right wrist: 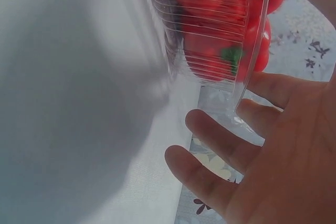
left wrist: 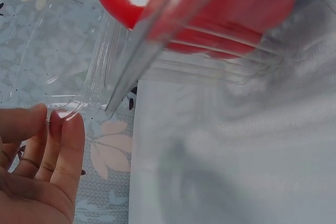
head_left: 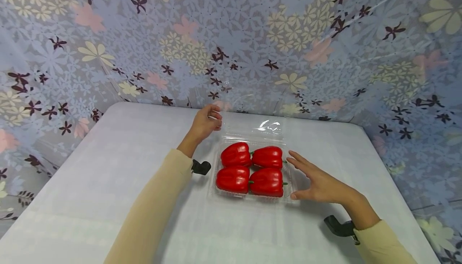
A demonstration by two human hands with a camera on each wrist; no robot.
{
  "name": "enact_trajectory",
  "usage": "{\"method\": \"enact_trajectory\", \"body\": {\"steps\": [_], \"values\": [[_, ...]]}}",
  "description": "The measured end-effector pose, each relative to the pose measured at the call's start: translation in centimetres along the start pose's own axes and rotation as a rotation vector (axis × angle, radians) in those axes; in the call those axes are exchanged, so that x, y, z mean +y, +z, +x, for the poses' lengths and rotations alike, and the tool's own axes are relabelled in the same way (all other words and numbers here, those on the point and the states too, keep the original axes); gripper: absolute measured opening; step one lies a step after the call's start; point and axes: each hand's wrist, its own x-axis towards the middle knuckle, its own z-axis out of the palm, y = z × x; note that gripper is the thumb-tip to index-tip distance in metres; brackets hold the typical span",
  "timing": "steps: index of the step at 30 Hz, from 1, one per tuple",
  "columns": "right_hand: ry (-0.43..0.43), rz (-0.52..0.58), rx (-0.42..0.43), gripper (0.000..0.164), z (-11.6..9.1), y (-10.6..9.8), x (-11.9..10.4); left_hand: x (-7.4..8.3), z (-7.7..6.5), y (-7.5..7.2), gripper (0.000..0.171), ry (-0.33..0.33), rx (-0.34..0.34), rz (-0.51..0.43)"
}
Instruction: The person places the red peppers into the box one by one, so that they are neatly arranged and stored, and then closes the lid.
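Note:
A clear plastic clamshell box (head_left: 251, 198) lies on the table with its lid (head_left: 254, 125) raised at the back. Several red bell peppers (head_left: 267, 181) with green stems fill the base in two rows. At the lid's left edge is my left hand (head_left: 205, 123); in the left wrist view its thumb and fingers (left wrist: 71, 145) pinch the clear rim. My right hand (head_left: 319, 181) is by the box's right side, thumb and fingers spread apart. In the right wrist view, some of its fingertips (right wrist: 257, 83) are at the box's rim, while the others extend free.
A white cloth covers the table (head_left: 101, 183), whose far edge runs just behind the box. Behind it hangs a flowered curtain (head_left: 231, 35). A black wrist mount (head_left: 341, 227) sits on the right wrist, and another black mount (head_left: 201, 167) on the left.

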Motion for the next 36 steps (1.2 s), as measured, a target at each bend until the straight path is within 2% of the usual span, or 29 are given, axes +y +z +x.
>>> {"method": "enact_trajectory", "body": {"steps": [6,9,15,19,22,24,27,31,36], "values": [[-0.012,-0.019,0.002,0.095,0.0,-0.3,-0.1,0.0,0.0,0.0,0.04,-0.003,0.003,0.003],[0.016,-0.039,0.02,0.089,0.0,-1.0,-0.1,0.0,0.0,0.1,0.04,0.001,0.006,0.0],[0.115,-0.083,0.156,0.066,1.2,-2.8,1.0,-0.1,-0.2,0.1,0.042,0.02,0.008,-0.015],[0.169,-0.017,0.28,0.053,3.1,-4.1,2.4,-0.1,-0.3,0.0,0.042,0.032,0.01,-0.025],[0.199,0.044,0.35,0.05,4.8,-5.2,3.1,-0.1,-0.4,0.0,0.04,0.045,0.014,-0.022],[0.2,0.086,0.369,0.052,6.0,-5.7,3.3,-0.1,-0.3,0.1,0.039,0.049,0.019,-0.012],[0.213,0.176,0.343,0.056,7.7,-6.3,3.2,-0.2,-0.3,0.1,0.039,0.05,0.022,-0.003],[0.243,0.241,0.33,0.056,9.5,-6.2,2.8,-0.3,-0.2,0.1,0.039,0.053,0.026,0.0],[0.278,0.301,0.426,0.045,10.6,-5.6,2.5,-0.4,-0.2,0.2,0.038,0.055,0.036,0.011]]}}
